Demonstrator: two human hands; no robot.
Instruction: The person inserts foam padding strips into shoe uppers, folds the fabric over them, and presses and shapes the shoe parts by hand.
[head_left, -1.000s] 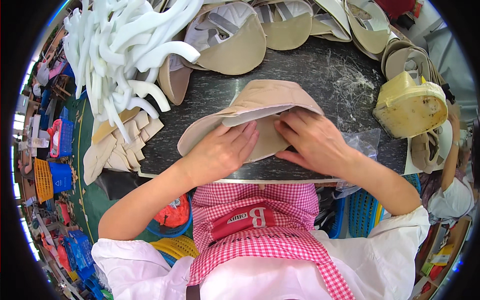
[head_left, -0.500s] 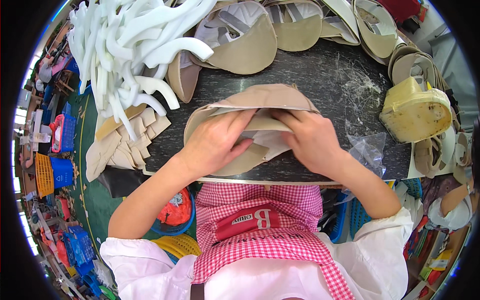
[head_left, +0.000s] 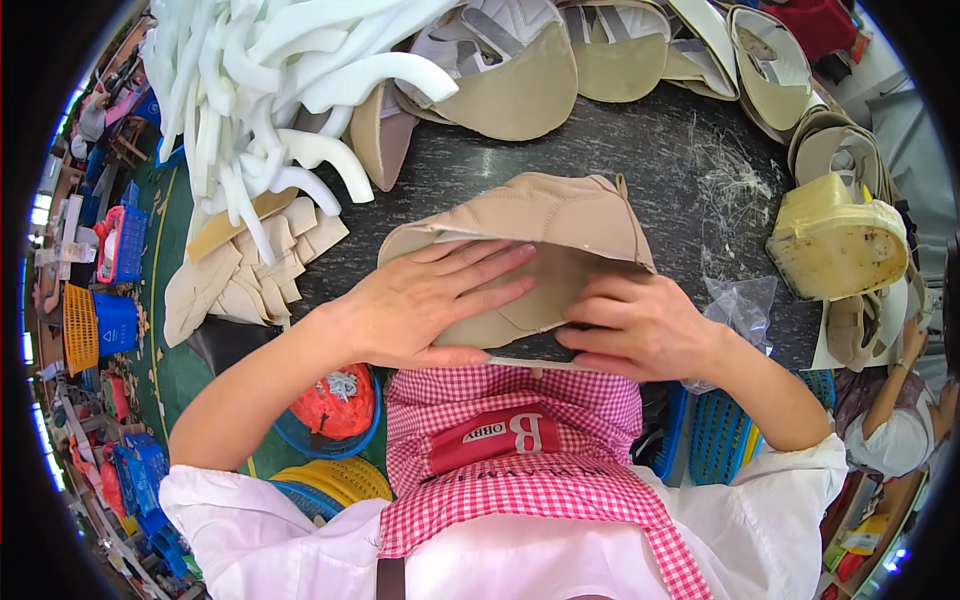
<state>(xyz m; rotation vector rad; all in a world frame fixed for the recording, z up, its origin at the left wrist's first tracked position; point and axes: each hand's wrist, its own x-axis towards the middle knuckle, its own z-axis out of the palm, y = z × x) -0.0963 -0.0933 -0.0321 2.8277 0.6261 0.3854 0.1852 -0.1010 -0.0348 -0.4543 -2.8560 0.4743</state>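
A beige stitched shoe upper [head_left: 540, 215] lies in front of me at the table's near edge, its outer side arched away and its lining side toward me. My left hand [head_left: 430, 305] lies flat over its left part, fingers stretched to the right. At the right end my right hand [head_left: 640, 330] has its fingers bent around the edge of the upper; part of its grip is hidden. Several more beige uppers [head_left: 510, 90] stand along the far edge. White foam strips [head_left: 320, 85] are heaped at the far left, above cut beige pieces [head_left: 250, 270].
A yellowish glue tub [head_left: 840, 240] stands on the dark tabletop [head_left: 650, 150] at the right. Next to it lies a clear plastic bag [head_left: 742, 310]. Below the table edge are a blue basket with a red bag [head_left: 335, 405] and yellow baskets [head_left: 340, 480]. Another person [head_left: 890, 430] sits far right.
Both hands have come out of the upper's fold. The left now lies flat across it, and the right has drawn lower at its edge. The inner lining is turned more downward.
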